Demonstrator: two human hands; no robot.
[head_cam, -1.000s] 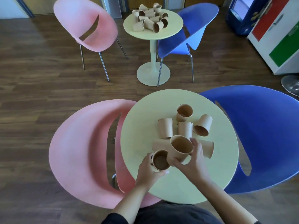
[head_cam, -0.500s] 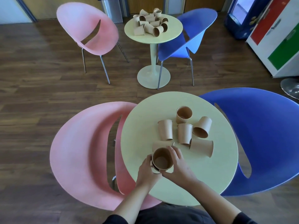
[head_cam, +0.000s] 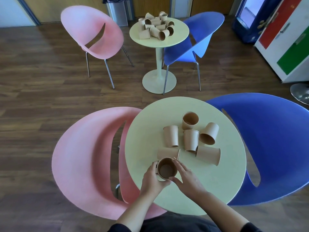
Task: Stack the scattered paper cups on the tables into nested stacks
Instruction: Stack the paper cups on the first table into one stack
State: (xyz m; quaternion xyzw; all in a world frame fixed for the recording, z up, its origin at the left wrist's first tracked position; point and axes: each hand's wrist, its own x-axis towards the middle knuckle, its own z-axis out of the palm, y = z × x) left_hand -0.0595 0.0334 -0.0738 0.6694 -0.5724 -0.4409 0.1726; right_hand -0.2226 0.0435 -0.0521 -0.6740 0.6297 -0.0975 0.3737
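Near round pale-yellow table (head_cam: 217,190), the landmark: an upright nested stack of brown paper cups (head_cam: 166,168) at its near-left edge, mouth up. Left hand (head_cam: 153,179) and right hand (head_cam: 185,179) both wrap it, fingers closed on its sides. Beyond the stack, six loose brown paper cups (head_cam: 190,139): one upright, five tipped or lying. No legible writing on any cup. Left of the table, a pink shell chair (head_cam: 80,161); right, a blue shell chair (head_cam: 274,148). Dark wood-plank floor (head_cam: 41,97). Farther back, a second pale-yellow round table (head_cam: 177,37) bearing a heap of cups (head_cam: 156,26).

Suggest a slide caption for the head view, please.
Both hands, left and right, steady a nested cup stack beside six loose cups.
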